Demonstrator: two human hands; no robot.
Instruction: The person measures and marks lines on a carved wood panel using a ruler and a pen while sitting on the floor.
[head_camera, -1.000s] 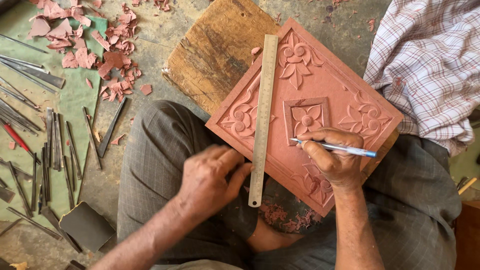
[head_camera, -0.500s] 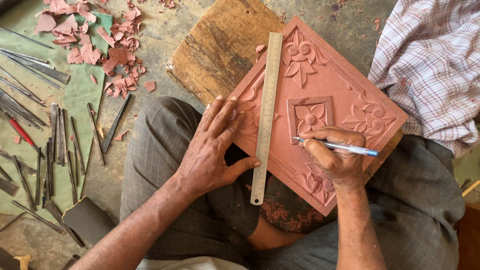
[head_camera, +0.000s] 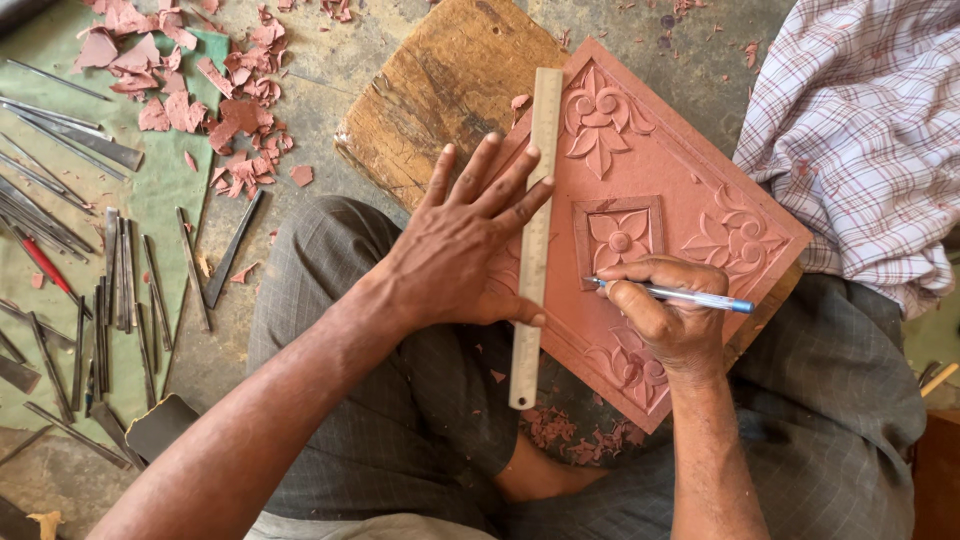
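fingers: left hand (head_camera: 455, 250) spread flat, pinning ruler (head_camera: 532, 235) to carved terracotta tile (head_camera: 660, 215) on the lap; right hand (head_camera: 665, 315) pinching blue pen (head_camera: 675, 296) | step: marking a line — tip must meet the ruler's edge | count: one ruler, one pen, one tile, one wooden block (head_camera: 440, 90)

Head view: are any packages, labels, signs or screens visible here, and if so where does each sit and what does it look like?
None: no package, label, sign or screen shows.
Nearest to a marked thing is the ruler: a long, narrow, pale strip lying on the carved reddish clay tile, pressed down by the left hand; any graduations are too small to tell.
The right hand holds a slim blue and silver pen on the tile.
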